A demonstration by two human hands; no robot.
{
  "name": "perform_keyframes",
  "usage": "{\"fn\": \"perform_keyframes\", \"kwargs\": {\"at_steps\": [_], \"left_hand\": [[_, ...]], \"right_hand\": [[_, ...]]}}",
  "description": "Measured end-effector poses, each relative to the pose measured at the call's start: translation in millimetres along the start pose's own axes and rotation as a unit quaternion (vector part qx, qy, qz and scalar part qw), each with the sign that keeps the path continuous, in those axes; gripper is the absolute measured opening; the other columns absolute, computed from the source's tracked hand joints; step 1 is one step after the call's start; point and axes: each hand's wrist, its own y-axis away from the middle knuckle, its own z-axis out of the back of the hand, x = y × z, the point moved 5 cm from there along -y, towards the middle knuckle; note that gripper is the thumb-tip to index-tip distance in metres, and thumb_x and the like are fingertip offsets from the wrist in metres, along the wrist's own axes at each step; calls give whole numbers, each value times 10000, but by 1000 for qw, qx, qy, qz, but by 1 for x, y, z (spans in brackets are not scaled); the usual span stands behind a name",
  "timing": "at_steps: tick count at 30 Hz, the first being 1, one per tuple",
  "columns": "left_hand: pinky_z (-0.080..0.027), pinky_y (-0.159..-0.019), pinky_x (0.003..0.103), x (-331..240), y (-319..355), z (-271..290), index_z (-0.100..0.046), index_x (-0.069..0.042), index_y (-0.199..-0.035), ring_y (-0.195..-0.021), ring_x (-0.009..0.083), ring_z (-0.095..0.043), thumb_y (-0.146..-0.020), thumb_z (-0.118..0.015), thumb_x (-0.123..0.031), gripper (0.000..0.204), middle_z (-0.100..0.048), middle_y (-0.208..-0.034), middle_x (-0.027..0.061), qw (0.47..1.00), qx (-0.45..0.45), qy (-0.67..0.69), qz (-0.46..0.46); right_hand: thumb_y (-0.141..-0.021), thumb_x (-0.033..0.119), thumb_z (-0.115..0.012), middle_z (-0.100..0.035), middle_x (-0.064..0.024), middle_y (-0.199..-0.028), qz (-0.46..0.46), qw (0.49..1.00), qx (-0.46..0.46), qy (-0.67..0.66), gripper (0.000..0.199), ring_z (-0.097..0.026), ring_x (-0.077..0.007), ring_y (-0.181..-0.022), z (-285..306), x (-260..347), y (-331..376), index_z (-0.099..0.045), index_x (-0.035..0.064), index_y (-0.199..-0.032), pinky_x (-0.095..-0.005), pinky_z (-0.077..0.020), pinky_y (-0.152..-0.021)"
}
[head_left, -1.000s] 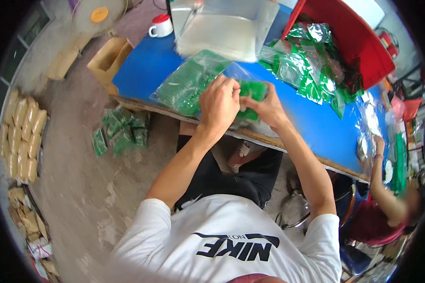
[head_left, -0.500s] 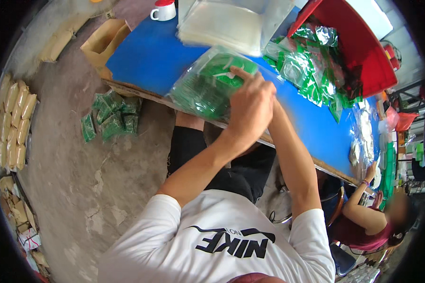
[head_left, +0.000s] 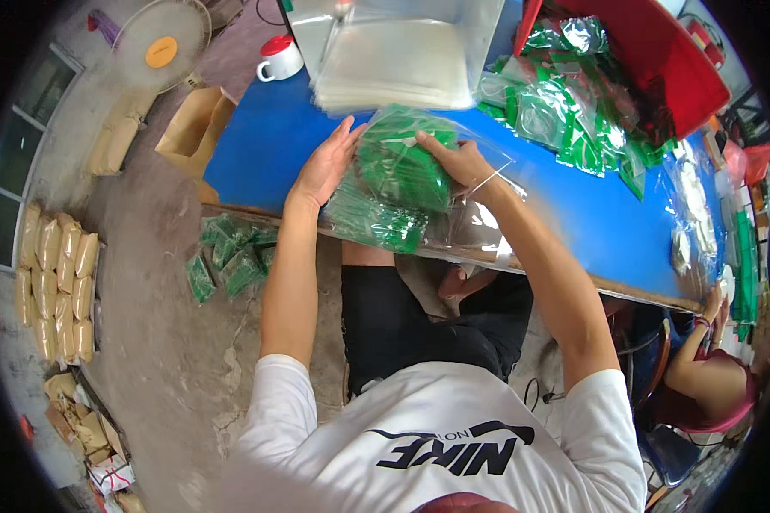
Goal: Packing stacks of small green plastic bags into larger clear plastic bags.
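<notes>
A clear plastic bag (head_left: 376, 218) filled with flat green packets (head_left: 402, 175) lies tilted at the front edge of the blue table. My right hand (head_left: 464, 165) grips its right side, thumb on top and the other fingers hidden underneath. Along the bag's upper left side is my left hand (head_left: 323, 167), fingers stretched out and palm turned to the bag, not closed on it. The loose, empty end of the plastic spreads to the right under my right forearm.
Behind the bag stands a stack of clear bags (head_left: 393, 64). Loose green packets (head_left: 556, 111) spill from a red bin (head_left: 659, 68) at right. A red-lidded mug (head_left: 281, 60) is at the far left. Filled green bags (head_left: 231, 256) lie on the floor. A person (head_left: 701, 385) works at right.
My left hand has moved left, from over my right hand to the bag's left side, and its fingers have spread. The bag has turned slightly, and the whole view has shifted.
</notes>
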Motion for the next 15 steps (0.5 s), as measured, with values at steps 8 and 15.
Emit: {"fn": "perform_keyframes", "kwargs": {"at_steps": [8,15], "left_hand": [[-209,-1210,394,-3,6,-22,-35,-59,-1589,-1478,303,-257,-1027,-441,-476,809,-235,-1616,193,994,29,110,-4],[-208,-1210,416,-3,4,-35,-3,-64,-1589,-1465,315,-292,-1021,-462,-437,821,-206,-1625,204,998,30,47,-26]], "right_hand": [[-770,637,-751,-453,-338,-1410,98,994,18,-45,1154,-546,-396,-1232,-10,-27,0,-215,-84,-1495,-430,-445,-1044],[-846,440,-764,-443,-323,-1427,118,983,38,-136,1001,-522,-366,-1269,0,-28,65,-213,-106,-1480,-421,-448,-1050]]}}
